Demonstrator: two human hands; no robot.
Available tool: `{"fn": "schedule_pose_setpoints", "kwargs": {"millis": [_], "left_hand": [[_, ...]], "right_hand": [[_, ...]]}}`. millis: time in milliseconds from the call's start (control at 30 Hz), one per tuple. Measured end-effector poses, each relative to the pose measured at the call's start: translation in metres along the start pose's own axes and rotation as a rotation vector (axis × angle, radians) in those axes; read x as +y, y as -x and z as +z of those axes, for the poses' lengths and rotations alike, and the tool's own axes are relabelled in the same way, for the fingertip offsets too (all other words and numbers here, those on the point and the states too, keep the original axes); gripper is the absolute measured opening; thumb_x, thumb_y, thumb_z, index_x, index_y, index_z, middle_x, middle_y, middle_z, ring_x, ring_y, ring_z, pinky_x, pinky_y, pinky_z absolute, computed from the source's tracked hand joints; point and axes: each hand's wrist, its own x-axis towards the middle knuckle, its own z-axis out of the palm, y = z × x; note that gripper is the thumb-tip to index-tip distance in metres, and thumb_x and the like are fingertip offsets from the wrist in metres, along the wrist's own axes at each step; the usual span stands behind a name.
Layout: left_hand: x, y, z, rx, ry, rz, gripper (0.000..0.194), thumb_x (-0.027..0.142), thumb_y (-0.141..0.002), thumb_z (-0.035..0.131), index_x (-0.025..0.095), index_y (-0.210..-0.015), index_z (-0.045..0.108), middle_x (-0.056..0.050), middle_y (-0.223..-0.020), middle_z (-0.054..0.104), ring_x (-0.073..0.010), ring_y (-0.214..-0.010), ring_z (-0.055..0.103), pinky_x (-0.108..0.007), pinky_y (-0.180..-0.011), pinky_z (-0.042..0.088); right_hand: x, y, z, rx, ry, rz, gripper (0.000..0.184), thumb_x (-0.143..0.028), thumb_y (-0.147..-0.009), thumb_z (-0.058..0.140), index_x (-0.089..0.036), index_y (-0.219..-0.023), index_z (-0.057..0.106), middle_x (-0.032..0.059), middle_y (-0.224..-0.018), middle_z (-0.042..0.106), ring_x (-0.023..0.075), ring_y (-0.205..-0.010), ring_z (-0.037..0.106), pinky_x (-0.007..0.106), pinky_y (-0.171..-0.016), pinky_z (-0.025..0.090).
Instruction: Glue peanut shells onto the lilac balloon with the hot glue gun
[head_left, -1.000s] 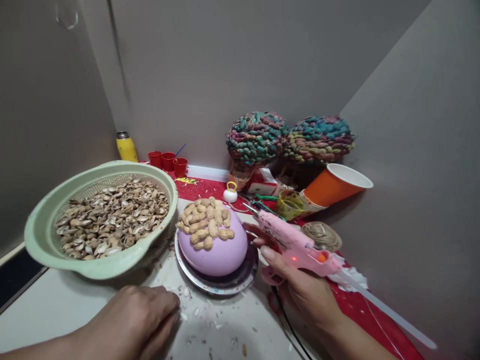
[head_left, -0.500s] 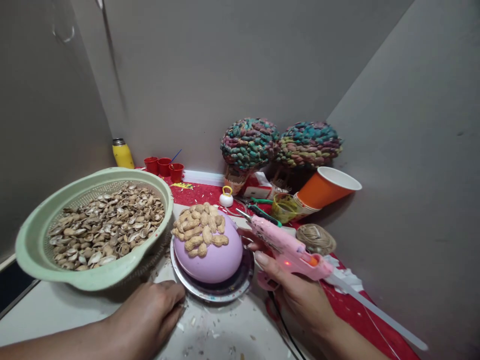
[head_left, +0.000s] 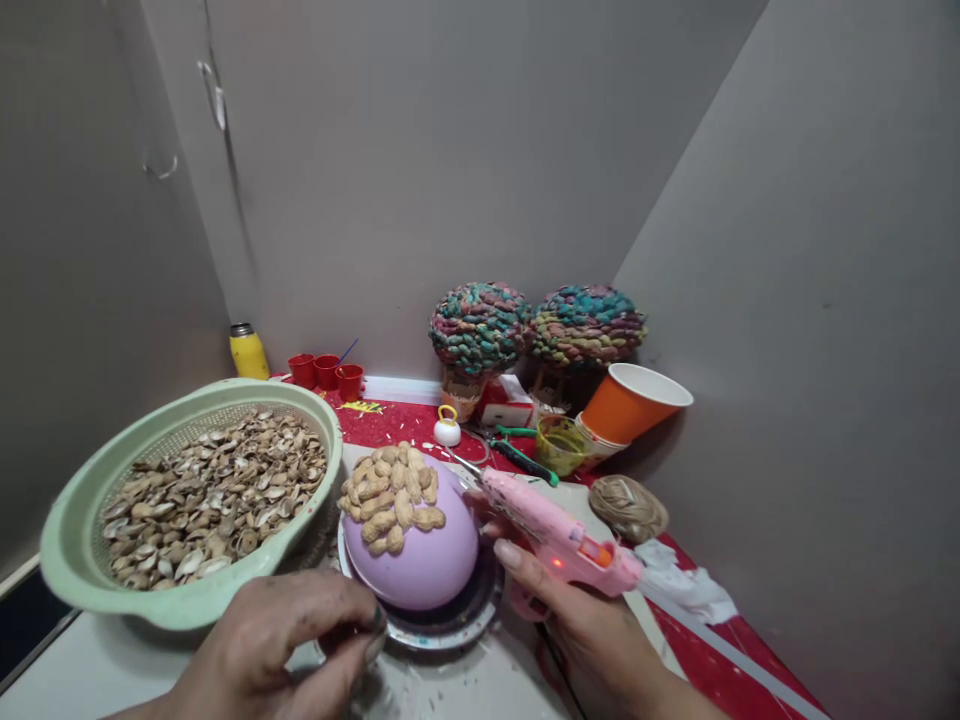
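Note:
A pink hot glue gun [head_left: 551, 525] is in my right hand [head_left: 577, 615], its metal nozzle pointing left over the edge of a purple balloon [head_left: 424, 570]. An orange light glows on the gun, and a long glue stick [head_left: 739, 655] sticks out behind. Whole peanuts [head_left: 403, 508] cover the balloon's upper left. The balloon rests in a metal dish [head_left: 442, 637]. My left hand [head_left: 300, 640] is left of the dish, thumb and fingertips pinched together near its front rim; what lies between them, if anything, is too small to make out.
A green colander [head_left: 67, 560] full of shells stands at the left. Behind are a yellow bottle [head_left: 248, 355], red cups [head_left: 326, 373], two colourful peanut-covered balls [head_left: 480, 328], green-handled pliers [head_left: 525, 462], an orange paper cup [head_left: 626, 408] and a twine ball [head_left: 628, 507].
My left hand has risen from the table beside the dish, its fingertips now in a pinch. The glue gun's nozzle stays near the balloon's right top. The whole view has shifted.

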Motion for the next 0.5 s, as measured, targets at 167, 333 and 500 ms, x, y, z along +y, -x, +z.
{"fn": "schedule_pose_setpoints", "kwargs": {"millis": [167, 333, 500], "left_hand": [[0.013, -0.024, -0.021, 0.026, 0.022, -0.260, 0.008, 0.018, -0.079, 0.064, 0.025, -0.078, 0.069, 0.003, -0.067, 0.074, -0.0131, -0.056, 0.069, -0.018, -0.051, 0.055], [-0.017, -0.043, -0.060, 0.220, 0.061, -0.506, 0.010, 0.029, -0.074, 0.072, 0.021, -0.081, 0.070, 0.000, -0.076, 0.075, -0.0159, -0.066, 0.069, -0.025, -0.062, 0.058], [-0.058, -0.047, -0.100, 0.213, 0.021, -0.731, 0.028, 0.041, -0.069, 0.075, 0.018, -0.082, 0.064, 0.000, -0.072, 0.070, -0.0155, -0.062, 0.064, -0.027, -0.061, 0.054]], "right_hand": [[0.002, -0.001, -0.004, -0.042, -0.008, 0.036, 0.042, -0.053, -0.080, 0.074, -0.025, -0.111, 0.073, 0.0084, -0.106, 0.072, 0.0321, -0.102, 0.063, 0.045, -0.088, 0.052], [0.006, 0.000, -0.004, 0.056, -0.046, 0.079, 0.043, -0.049, -0.073, 0.081, -0.025, -0.108, 0.075, 0.0094, -0.108, 0.073, 0.0345, -0.101, 0.066, 0.044, -0.087, 0.055], [0.014, 0.001, -0.006, 0.144, -0.015, 0.102, 0.041, -0.045, -0.070, 0.082, -0.028, -0.106, 0.077, 0.0069, -0.103, 0.076, 0.0378, -0.099, 0.068, 0.044, -0.085, 0.058]]}}
